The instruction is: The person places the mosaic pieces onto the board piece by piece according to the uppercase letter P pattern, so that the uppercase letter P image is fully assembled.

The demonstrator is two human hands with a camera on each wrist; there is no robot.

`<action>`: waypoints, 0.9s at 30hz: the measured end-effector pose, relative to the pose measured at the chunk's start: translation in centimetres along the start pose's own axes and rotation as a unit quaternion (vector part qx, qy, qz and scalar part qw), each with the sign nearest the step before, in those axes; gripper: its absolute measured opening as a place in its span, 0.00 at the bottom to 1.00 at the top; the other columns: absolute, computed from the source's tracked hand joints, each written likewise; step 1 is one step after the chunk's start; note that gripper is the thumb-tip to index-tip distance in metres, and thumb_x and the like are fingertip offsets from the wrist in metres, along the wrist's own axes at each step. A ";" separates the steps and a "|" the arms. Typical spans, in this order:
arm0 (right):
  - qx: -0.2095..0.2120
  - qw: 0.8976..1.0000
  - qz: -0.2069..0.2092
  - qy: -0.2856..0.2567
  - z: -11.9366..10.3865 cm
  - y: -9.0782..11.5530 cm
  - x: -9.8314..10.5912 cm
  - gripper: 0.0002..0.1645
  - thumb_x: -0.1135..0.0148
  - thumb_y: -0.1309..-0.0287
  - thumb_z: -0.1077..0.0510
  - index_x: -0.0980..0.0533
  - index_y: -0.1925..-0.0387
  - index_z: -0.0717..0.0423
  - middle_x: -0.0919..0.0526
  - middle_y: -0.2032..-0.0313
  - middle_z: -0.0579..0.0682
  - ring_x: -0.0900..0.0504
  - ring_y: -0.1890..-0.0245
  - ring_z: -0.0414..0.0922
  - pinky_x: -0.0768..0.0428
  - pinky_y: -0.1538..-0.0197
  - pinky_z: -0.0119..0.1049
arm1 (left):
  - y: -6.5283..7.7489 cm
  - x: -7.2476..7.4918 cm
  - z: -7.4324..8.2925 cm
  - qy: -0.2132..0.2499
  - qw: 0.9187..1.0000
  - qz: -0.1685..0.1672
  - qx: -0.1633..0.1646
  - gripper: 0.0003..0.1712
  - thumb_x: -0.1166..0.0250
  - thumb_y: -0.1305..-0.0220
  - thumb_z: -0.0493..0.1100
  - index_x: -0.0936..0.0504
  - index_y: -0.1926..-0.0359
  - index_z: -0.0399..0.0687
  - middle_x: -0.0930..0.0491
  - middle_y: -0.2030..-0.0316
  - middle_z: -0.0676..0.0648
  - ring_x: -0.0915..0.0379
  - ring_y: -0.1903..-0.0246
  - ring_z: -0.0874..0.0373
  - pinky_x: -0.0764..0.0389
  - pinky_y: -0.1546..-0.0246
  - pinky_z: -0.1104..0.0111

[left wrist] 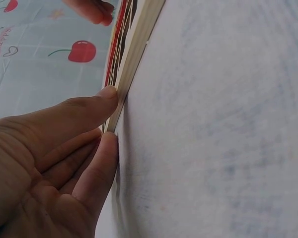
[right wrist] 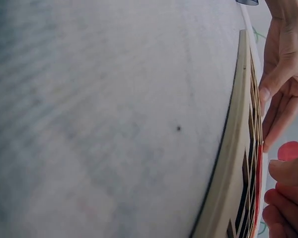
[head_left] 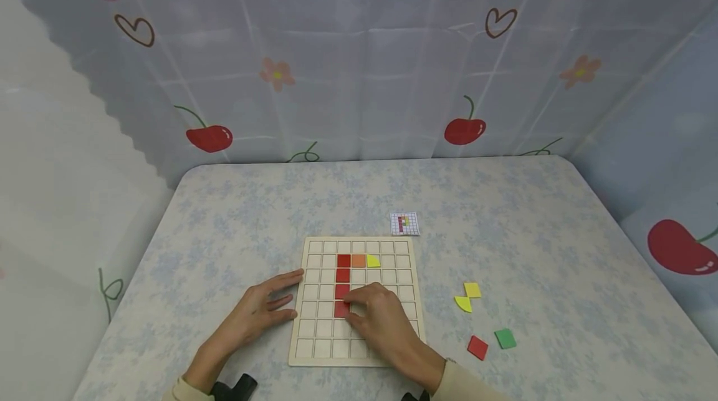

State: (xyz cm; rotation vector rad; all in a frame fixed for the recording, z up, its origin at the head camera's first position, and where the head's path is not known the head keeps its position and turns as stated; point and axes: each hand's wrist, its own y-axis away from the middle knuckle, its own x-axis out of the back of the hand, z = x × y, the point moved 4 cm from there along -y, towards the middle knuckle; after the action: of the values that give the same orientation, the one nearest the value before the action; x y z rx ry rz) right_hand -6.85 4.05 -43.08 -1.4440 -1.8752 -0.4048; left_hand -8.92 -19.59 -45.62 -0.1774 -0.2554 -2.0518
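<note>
A pale wooden grid board (head_left: 322,348) lies on the table. Several red square tiles (head_left: 343,275) form a column in its cells. Right of the top red one sit an orange square tile (head_left: 358,260) and a yellow quarter-circle tile (head_left: 373,261). My right hand (head_left: 387,323) is over the board, its thumb and index finger pinching the lowest red tile (head_left: 340,309) at its right side. My left hand (head_left: 260,310) touches the board's left edge with extended fingers; in the left wrist view, the thumb (left wrist: 107,94) rests against that edge.
Right of the board lie a yellow square tile (head_left: 472,290), a yellow quarter-circle tile (head_left: 462,304), a red tile (head_left: 477,348) and a green tile (head_left: 505,338). Behind the board's top edge is a small pattern card (head_left: 404,224). A printed curtain (head_left: 359,77) hangs behind the table.
</note>
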 end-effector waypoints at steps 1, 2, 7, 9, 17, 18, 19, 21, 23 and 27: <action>-0.002 1.000 0.003 0.000 0.1 0.1 0.2 0.14 0.25 0.52 0.66 0.13 0.60 0.56 0.12 0.60 0.43 0.18 0.56 0.40 0.15 0.52 0.37 | 0.0 0.0 0.0 -0.002 1.000 0.000 0.001 0.39 0.30 0.41 0.30 0.35 0.30 0.33 0.44 0.27 0.38 0.48 0.29 0.40 0.26 0.37 0.68; -0.006 1.000 0.006 -0.002 0.3 0.3 0.5 0.14 0.25 0.52 0.66 0.13 0.60 0.57 0.13 0.60 0.43 0.18 0.55 0.41 0.15 0.51 0.38 | 0.0 0.0 0.0 -0.003 1.000 0.000 0.003 0.39 0.31 0.41 0.30 0.35 0.30 0.33 0.45 0.27 0.38 0.48 0.29 0.40 0.26 0.37 0.68; -0.042 0.999 0.022 -0.010 1.6 1.3 2.0 0.17 0.25 0.53 0.66 0.14 0.57 0.58 0.13 0.58 0.45 0.18 0.52 0.43 0.15 0.49 0.41 | 0.0 -0.1 0.2 -0.008 1.000 -0.002 0.002 0.39 0.31 0.41 0.30 0.36 0.30 0.33 0.45 0.27 0.38 0.48 0.29 0.41 0.26 0.37 0.68; -0.060 0.998 0.035 -0.008 2.2 1.9 2.7 0.18 0.24 0.54 0.65 0.14 0.57 0.58 0.13 0.58 0.45 0.18 0.52 0.43 0.15 0.50 0.42 | 0.0 -0.1 0.2 -0.010 1.000 -0.003 0.002 0.39 0.31 0.41 0.30 0.36 0.30 0.33 0.45 0.27 0.38 0.48 0.29 0.41 0.26 0.37 0.68; -0.128 0.987 0.096 0.005 5.2 4.7 6.1 0.22 0.22 0.56 0.67 0.14 0.55 0.57 0.14 0.56 0.47 0.17 0.51 0.47 0.15 0.49 0.46 | 0.0 0.1 0.5 -0.021 1.000 0.000 0.004 0.39 0.31 0.40 0.31 0.36 0.29 0.34 0.45 0.27 0.38 0.47 0.29 0.39 0.26 0.37 0.68; -0.138 0.986 0.097 0.006 5.5 5.1 6.5 0.22 0.22 0.56 0.66 0.14 0.54 0.57 0.14 0.55 0.48 0.18 0.50 0.48 0.16 0.48 0.47 | 0.0 0.2 0.4 -0.021 1.000 -0.001 0.003 0.39 0.31 0.40 0.31 0.36 0.29 0.34 0.45 0.27 0.38 0.47 0.29 0.39 0.26 0.37 0.67; -0.146 0.984 0.097 0.009 5.8 5.5 6.9 0.22 0.22 0.55 0.65 0.15 0.54 0.57 0.14 0.54 0.49 0.18 0.50 0.49 0.16 0.48 0.49 | 0.0 0.2 0.4 -0.023 1.000 -0.001 0.002 0.39 0.31 0.40 0.32 0.36 0.29 0.34 0.45 0.27 0.38 0.47 0.30 0.39 0.26 0.37 0.67; -0.167 0.981 0.093 0.016 6.4 6.3 7.6 0.23 0.23 0.54 0.63 0.15 0.52 0.56 0.14 0.53 0.50 0.19 0.48 0.51 0.18 0.46 0.51 | 0.0 0.2 0.3 -0.024 1.000 -0.002 0.003 0.39 0.31 0.40 0.32 0.36 0.29 0.34 0.44 0.27 0.38 0.47 0.29 0.39 0.26 0.37 0.68; -0.190 0.978 0.088 0.020 7.0 7.1 8.2 0.24 0.23 0.52 0.61 0.16 0.50 0.55 0.15 0.51 0.51 0.20 0.46 0.52 0.18 0.44 0.52 | 0.0 0.2 0.2 -0.022 1.000 -0.002 0.003 0.39 0.30 0.40 0.32 0.36 0.30 0.34 0.44 0.27 0.38 0.47 0.29 0.39 0.26 0.37 0.68; -0.232 0.969 0.082 0.027 8.1 8.8 9.3 0.24 0.24 0.50 0.59 0.16 0.49 0.55 0.16 0.49 0.54 0.18 0.49 0.53 0.14 0.51 0.48 | 0.0 0.1 0.2 -0.020 1.000 -0.004 0.006 0.39 0.30 0.40 0.33 0.36 0.29 0.34 0.45 0.27 0.38 0.47 0.29 0.39 0.26 0.37 0.67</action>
State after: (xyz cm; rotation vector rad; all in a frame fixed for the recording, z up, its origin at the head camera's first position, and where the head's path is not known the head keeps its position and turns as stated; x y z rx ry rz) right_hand -2.47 18.54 -43.64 -1.8546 -1.6662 -0.8337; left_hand -8.98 -19.58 -45.41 -0.2115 -0.2929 -2.0557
